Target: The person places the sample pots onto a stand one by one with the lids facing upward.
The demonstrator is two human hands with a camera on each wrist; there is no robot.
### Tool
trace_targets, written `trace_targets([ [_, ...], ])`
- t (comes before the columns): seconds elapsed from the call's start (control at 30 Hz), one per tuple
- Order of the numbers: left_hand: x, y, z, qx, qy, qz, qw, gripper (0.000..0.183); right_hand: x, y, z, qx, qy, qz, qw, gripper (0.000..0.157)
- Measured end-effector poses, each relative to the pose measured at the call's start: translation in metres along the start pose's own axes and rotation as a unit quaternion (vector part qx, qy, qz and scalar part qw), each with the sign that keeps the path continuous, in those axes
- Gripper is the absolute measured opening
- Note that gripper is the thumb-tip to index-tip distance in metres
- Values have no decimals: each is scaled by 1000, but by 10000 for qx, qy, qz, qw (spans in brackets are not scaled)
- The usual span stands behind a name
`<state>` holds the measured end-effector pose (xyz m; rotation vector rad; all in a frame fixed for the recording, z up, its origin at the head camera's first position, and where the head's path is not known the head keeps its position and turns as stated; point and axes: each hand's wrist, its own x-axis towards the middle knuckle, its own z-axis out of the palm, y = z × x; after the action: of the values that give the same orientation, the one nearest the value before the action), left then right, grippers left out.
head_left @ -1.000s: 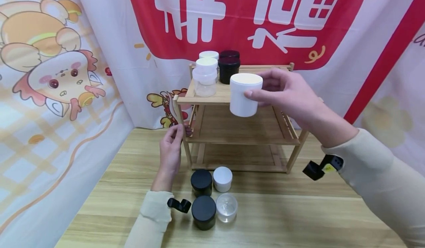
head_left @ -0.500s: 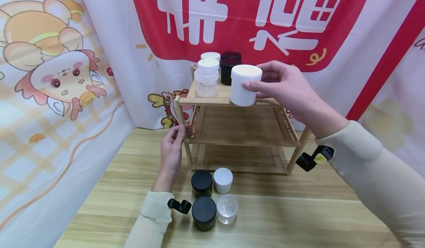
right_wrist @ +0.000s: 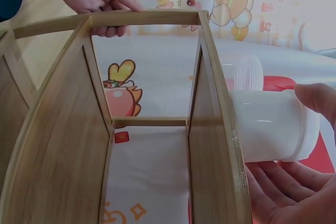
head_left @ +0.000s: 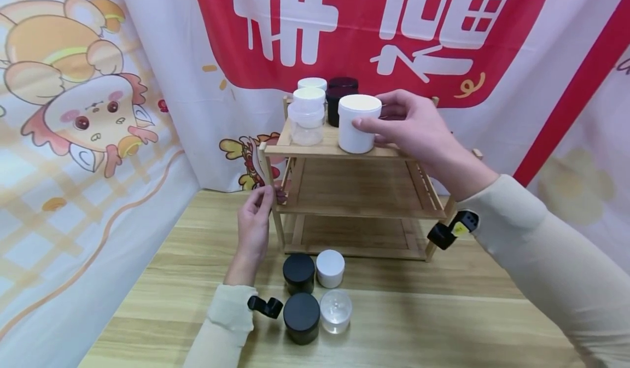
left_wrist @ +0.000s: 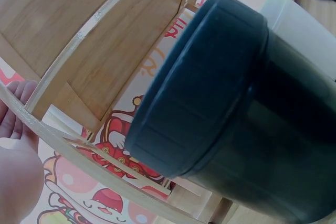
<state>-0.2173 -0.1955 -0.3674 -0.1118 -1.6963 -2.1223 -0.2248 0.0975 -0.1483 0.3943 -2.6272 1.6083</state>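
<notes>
My right hand (head_left: 413, 124) holds a white lidded jar (head_left: 358, 130) between thumb and fingers, at the front edge of the wooden rack's (head_left: 315, 150) top shelf. In the right wrist view the jar (right_wrist: 273, 124) is upright relative to the rack; whether its base touches the shelf I cannot tell. Just left of it stands a clear jar (head_left: 306, 133) with a white lid. Behind are another white-lidded jar (head_left: 312, 83) and black jars (head_left: 339, 92). My left hand (head_left: 254, 220) grips the rack's left front post, fingers curled around it in the right wrist view.
On the wooden table before the rack stand two black jars (head_left: 298, 272), a white jar (head_left: 330, 268) and a clear jar (head_left: 336, 311). One black jar (left_wrist: 210, 87) looms large in the left wrist view. Printed curtains (head_left: 162, 83) hang behind and at the left.
My right hand has brought the white jar away from me and slightly left, to the top shelf's front edge. The left hand stays on the post.
</notes>
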Motion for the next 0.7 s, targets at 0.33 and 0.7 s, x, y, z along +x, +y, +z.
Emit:
trace_targets([
  [0.33,0,0,2,-101,-24,56,9999,35,6,-1,4,-345,130,184,9992,82],
  [0.7,1,-3,3,-287,-3,138,9995,39,13,0,8,-701,233,202,9971,83],
])
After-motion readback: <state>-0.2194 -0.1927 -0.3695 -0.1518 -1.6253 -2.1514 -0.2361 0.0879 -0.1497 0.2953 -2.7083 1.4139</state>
